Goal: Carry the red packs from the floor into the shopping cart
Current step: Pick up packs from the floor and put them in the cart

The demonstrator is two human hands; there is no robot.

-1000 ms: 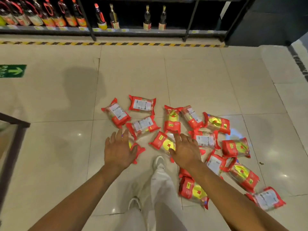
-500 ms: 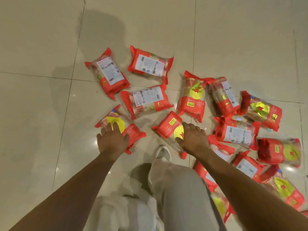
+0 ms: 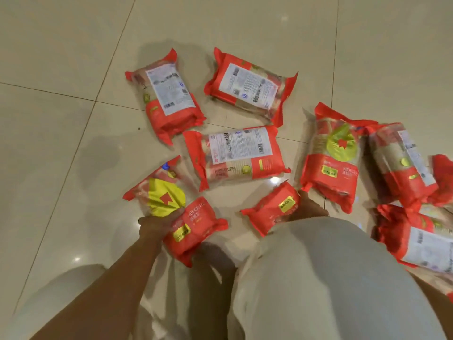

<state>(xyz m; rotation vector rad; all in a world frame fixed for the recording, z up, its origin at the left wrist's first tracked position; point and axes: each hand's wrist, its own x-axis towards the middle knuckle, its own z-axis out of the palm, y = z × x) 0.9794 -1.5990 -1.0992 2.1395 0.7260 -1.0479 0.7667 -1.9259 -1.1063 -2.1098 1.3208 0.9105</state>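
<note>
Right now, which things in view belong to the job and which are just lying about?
Job: red plastic pack with a yellow disc, gripped by the left hand; red plastic pack with a yellow label, touched by the right hand; remaining red packs.
Lying about: glossy beige tile floor; pale trouser leg.

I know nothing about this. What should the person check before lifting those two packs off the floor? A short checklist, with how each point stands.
1. Left hand grips the yellow-circle pack: ok.
2. Right hand has a firm hold on the middle pack: cannot tell, the knee hides the fingers.
3. Nothing lies on top of either pack: ok.
4. Cart in sight for the drop: not ok, it is out of view.
5. Floor cleared: not ok, other packs lie there.
</note>
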